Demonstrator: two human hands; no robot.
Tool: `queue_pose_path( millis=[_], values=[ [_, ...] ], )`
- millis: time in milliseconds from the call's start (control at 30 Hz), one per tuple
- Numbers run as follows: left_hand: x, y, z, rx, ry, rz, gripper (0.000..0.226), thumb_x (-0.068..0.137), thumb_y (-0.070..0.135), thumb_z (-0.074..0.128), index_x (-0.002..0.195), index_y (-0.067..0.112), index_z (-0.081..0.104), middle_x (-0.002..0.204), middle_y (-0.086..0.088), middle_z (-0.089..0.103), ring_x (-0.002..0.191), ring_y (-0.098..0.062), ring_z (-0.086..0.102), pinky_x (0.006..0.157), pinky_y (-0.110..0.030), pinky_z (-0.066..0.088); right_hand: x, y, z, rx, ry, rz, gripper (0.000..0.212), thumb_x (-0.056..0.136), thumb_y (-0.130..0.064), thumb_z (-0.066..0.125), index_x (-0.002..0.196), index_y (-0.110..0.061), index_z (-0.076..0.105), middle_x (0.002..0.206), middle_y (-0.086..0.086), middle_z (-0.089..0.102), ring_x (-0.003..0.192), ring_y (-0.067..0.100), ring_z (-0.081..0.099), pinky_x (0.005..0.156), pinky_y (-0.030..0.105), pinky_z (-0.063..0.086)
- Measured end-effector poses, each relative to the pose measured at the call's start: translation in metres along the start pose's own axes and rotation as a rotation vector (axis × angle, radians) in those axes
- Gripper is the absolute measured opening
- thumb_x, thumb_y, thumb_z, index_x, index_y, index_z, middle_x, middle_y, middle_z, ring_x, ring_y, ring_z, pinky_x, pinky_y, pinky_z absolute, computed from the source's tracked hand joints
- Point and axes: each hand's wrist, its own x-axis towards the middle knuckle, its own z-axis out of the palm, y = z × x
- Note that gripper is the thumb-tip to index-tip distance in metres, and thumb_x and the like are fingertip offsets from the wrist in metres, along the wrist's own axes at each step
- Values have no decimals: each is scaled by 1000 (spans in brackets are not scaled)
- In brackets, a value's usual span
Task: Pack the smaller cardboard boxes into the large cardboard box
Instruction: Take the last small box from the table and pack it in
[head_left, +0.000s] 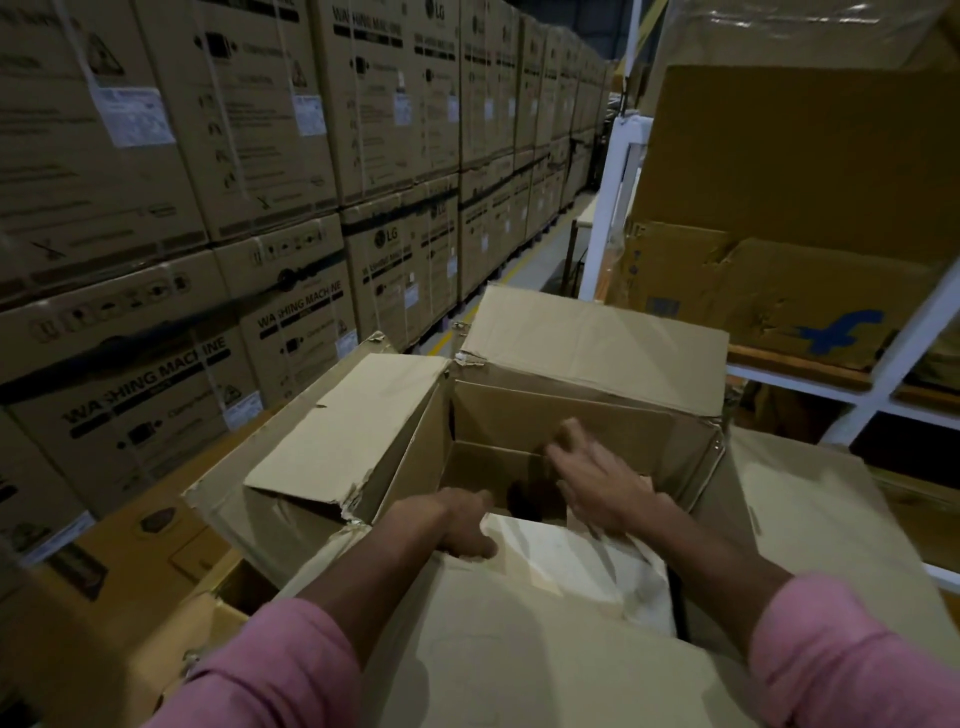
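The large cardboard box (587, 338) stands open in front of me, its flaps folded outward and its inside dark. A smaller cardboard box (519, 639) lies tilted over the near rim, with pale crumpled wrapping on its top. My left hand (462, 525) grips the far top edge of this smaller box, fingers curled over it. My right hand (597, 478) is blurred, with fingers spread, above the wrapping and over the opening of the large box. It holds nothing that I can see.
Tall stacks of washing machine cartons (208, 208) line the left side of an aisle. A white metal rack (613, 208) on the right holds worn cartons (753, 291). More cartons (130, 571) sit low at the left.
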Motion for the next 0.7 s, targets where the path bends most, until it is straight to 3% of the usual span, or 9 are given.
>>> queue_pose_path(
  millis=[100,167,233,333,400,533,700],
  values=[
    [-2,0,-1,-5,92,7,48,96,39,63,136,17,48,133,-11,59,112,-29,62,89,-41,53,8,-3,7,123,-283,7,24,105,-39,46,115,-24,62,118,1,61,101,21,61,86,40,52],
    [-7,3,-2,45,194,19,45,97,39,60,133,14,51,130,-13,60,113,-31,62,88,-41,52,7,-3,11,300,-349,112,34,106,-48,40,98,-24,64,99,1,68,90,20,64,85,42,53],
    [-17,10,-5,150,336,50,40,99,39,54,129,13,55,125,-13,63,111,-32,61,84,-38,48,5,1,12,390,-347,175,46,104,-59,37,86,-25,62,93,0,68,87,18,65,88,41,52],
    [-35,23,-12,327,537,76,33,104,40,43,119,16,59,114,-11,67,101,-33,64,74,-39,43,8,1,0,362,-384,230,61,100,-70,31,90,-20,66,98,3,70,89,20,65,91,40,52],
    [-43,31,-17,342,588,70,34,108,39,36,119,18,59,111,-11,66,100,-33,63,73,-39,43,11,0,-13,259,-406,235,59,101,-68,32,101,-20,67,107,9,69,99,27,65,95,44,51],
    [-54,41,-22,308,441,39,34,107,36,42,119,12,63,119,-16,65,108,-37,63,82,-43,48,10,-5,-33,-77,-377,173,60,100,-67,35,128,-21,61,132,13,61,130,34,50,109,58,32],
    [-59,44,-17,359,372,-9,31,101,28,53,124,9,60,126,-19,61,115,-40,60,88,-45,49,-9,-29,-27,-200,-516,-42,63,101,-64,35,137,-19,58,138,16,58,136,35,42,115,57,24]
  ],
)
